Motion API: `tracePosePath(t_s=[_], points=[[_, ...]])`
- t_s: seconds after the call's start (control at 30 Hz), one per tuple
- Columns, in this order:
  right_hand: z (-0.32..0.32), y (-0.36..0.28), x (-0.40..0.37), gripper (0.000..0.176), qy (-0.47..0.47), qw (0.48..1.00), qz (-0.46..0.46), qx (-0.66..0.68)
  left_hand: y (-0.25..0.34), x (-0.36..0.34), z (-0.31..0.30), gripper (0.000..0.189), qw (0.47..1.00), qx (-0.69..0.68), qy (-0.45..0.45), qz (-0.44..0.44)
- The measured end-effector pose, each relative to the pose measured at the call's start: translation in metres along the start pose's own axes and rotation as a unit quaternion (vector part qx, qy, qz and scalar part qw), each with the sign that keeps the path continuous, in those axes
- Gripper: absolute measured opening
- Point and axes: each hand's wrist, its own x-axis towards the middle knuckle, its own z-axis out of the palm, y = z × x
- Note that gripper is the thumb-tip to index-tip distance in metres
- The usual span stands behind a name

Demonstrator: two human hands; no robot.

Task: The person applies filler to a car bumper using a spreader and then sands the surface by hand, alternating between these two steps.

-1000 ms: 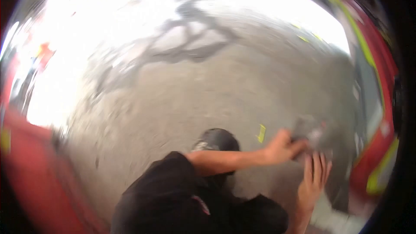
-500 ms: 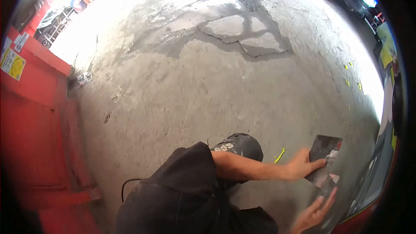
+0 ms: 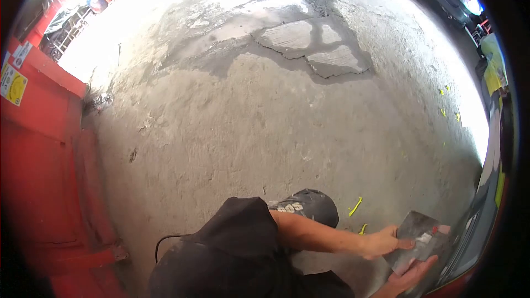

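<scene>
My left hand (image 3: 382,243) grips a flat, dark grey putty plate (image 3: 409,225) by its left edge, thumb on the upper face. A whitish dab of paste (image 3: 424,238) with a small red spot beside it shows on that face. My right hand (image 3: 413,277) is below, fingers stretched along the plate's lower right side. It appears to hold a small flat spreader (image 3: 433,248) laid over the plate; the border between the two is hard to make out. Both hands are low at the right, above the concrete floor.
Yellow scraps (image 3: 356,206) lie on the concrete floor (image 3: 237,138) near my knee (image 3: 312,204). Red metal equipment (image 3: 38,160) stands left. A vehicle panel (image 3: 469,243) rises close on the right. Farther ahead, the floor has a cracked, dark-stained patch (image 3: 331,72).
The plate and both hands have moved lower and slightly right in view. The spreader has come over the plate, and the plate is turned. Another yellow scrap shows beside my left wrist.
</scene>
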Motion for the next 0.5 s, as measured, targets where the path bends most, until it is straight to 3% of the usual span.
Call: tracePosePath(t_s=[0.03, 0.13, 0.23, 0.3, 0.4, 0.5], points=[[0.004, -0.025, 0.014, 0.048, -0.012, 0.998, -0.045, -0.053, 0.001, 0.0, 0.004, 0.025, 1.0, 0.0, 0.007, 0.015], [0.017, -0.094, 0.065, 0.048, -0.015, 0.995, 0.01, -0.098, 0.01, 0.001, 0.003, 0.024, 0.998, -0.001, 0.032, 0.048], [0.023, -0.135, 0.107, 0.047, 0.001, 0.998, 0.036, -0.052, 0.026, 0.012, -0.005, 0.026, 0.997, -0.001, 0.062, 0.045], [0.022, -0.163, 0.125, 0.046, -0.018, 0.999, 0.03, 0.003, 0.037, 0.013, -0.008, 0.027, 0.996, -0.002, 0.087, 0.023], [0.023, -0.209, 0.137, 0.045, -0.128, 0.981, -0.013, 0.145, 0.025, 0.027, -0.019, 0.03, 0.992, -0.021, 0.123, 0.03], [0.029, -0.249, 0.148, 0.044, -0.279, 0.893, -0.07, 0.347, 0.011, 0.037, -0.032, 0.032, 0.983, 0.018, 0.183, 0.014]])
